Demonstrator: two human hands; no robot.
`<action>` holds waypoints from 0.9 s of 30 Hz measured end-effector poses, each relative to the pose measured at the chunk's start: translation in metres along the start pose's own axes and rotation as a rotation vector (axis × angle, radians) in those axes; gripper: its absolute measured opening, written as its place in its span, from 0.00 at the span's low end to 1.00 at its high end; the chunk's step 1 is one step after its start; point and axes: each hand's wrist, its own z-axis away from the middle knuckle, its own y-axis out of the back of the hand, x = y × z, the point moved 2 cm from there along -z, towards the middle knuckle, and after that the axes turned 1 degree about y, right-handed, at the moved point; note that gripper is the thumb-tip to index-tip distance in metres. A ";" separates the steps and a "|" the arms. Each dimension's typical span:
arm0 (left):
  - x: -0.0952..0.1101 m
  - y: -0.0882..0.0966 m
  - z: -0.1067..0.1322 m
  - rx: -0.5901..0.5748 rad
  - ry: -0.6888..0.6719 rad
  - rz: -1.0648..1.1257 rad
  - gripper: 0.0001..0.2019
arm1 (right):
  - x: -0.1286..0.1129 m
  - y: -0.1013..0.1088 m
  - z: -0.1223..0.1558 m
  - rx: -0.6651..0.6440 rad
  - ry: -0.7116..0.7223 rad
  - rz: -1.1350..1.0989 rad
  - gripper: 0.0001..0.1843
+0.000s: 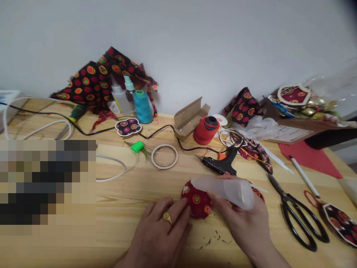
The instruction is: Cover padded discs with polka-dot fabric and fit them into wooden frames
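A round piece of dark red patterned fabric (196,201) lies on the wooden table in front of me. My left hand (164,221), with a gold ring on one finger, holds its left edge down with the fingertips. In my right hand (244,223) is a translucent plastic bottle (223,189), tilted nearly flat over the fabric's top edge. The bottle's far end looks blurred, so whether it touches the cloth is unclear. Part of another patterned piece (257,192) shows behind my right hand. Small dark scraps (210,240) lie below the fabric.
A black glue gun (221,162) lies just beyond the bottle. Black-handled scissors (298,214) are at right, near a patterned piece (341,225). A wooden ring (164,156), a red thread cone (206,130), a teal thread cone (143,107) and an open cardboard box (191,117) stand or lie farther back.
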 end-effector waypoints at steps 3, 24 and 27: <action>-0.001 -0.001 0.000 0.009 -0.001 0.000 0.13 | 0.003 0.005 -0.002 0.049 0.030 0.076 0.11; 0.000 -0.002 -0.002 0.014 0.021 0.009 0.14 | 0.007 0.030 0.006 0.096 -0.031 0.153 0.11; 0.000 -0.002 -0.003 0.014 0.018 0.012 0.13 | 0.007 0.025 0.004 0.080 -0.010 0.118 0.11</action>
